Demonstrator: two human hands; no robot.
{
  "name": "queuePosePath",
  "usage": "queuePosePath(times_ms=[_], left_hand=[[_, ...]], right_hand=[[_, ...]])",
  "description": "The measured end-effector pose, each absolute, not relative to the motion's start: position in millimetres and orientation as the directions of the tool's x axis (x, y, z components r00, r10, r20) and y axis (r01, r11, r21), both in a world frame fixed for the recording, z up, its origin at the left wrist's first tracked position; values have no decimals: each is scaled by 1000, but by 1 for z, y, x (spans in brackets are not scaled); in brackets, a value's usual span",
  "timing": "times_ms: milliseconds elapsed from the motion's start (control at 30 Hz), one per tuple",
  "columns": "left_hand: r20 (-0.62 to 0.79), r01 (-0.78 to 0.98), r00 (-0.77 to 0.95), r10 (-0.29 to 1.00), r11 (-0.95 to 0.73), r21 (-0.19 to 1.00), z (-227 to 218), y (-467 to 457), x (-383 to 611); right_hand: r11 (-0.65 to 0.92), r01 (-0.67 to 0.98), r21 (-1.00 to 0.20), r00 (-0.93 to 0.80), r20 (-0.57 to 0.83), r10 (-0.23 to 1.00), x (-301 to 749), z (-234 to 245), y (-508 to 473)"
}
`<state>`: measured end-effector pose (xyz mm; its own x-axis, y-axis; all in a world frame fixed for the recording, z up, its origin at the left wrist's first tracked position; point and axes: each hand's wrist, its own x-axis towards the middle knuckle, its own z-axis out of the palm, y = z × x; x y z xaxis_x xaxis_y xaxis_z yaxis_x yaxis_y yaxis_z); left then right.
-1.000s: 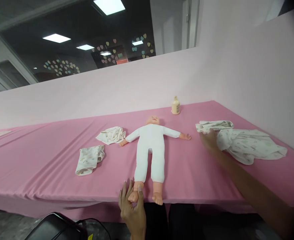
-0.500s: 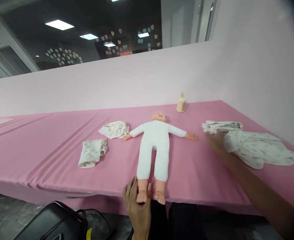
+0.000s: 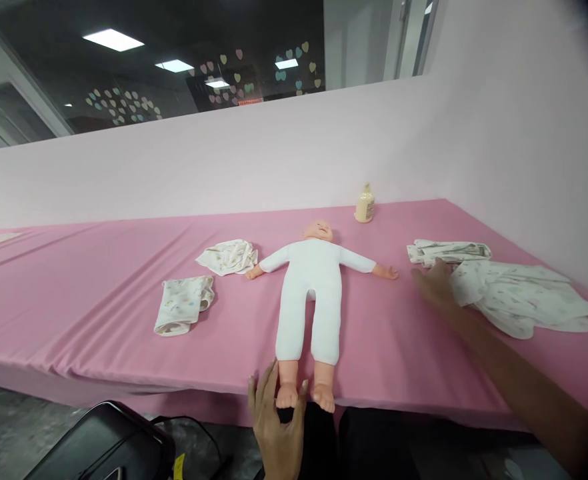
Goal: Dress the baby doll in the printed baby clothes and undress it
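The fingers [image 3: 263,393] of the left hand [image 3: 277,430] are closed around one foot of the doll [image 3: 309,293], which lies face up at the front edge of the pink desk [image 3: 99,300], while the right hand [image 3: 437,285] touches a crumpled cloth [image 3: 519,300] beside it, too blurred to tell its grip.

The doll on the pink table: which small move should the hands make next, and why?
Probably the right hand should close on the printed cloth, since it lies open at its edge, while the left hand holds the doll by one foot.
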<state>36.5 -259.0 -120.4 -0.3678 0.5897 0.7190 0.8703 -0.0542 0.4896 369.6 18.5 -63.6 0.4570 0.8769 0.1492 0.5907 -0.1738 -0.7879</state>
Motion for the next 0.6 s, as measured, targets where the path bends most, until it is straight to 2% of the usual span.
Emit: queuePosePath(times_ms=[100, 200, 300, 367, 433, 500, 600], left_hand=[[632, 894, -312, 709, -6, 447, -125, -267, 23], [434, 897, -208, 877, -7, 443, -114, -282, -3], [165, 837, -51, 985, -48, 546, -80, -291, -32], [-18, 764, -28, 999, 33, 645, -52, -291, -45], [-154, 706, -50, 987, 144, 693, -30, -288, -52], [-190, 675, -102, 976, 208, 708, -19, -285, -55], [-142, 665, -187, 972, 231, 710, -14, -292, -54]], right_hand=[[-187, 657, -730, 448, 179, 876, 368, -60, 15], [-193, 852, -486, 352, 260, 899, 364, -55, 5], [-183, 959, -217, 233, 236, 943, 358, -48, -9], [-156, 982, -110, 178, 226, 958, 354, -44, -18], [-130, 991, -43, 137, 276, 951, 350, -40, -23], [-122, 992, -7, 117, 355, 928, 346, -36, -26], [-69, 998, -9, 66, 449, 891, 341, -33, -35]])
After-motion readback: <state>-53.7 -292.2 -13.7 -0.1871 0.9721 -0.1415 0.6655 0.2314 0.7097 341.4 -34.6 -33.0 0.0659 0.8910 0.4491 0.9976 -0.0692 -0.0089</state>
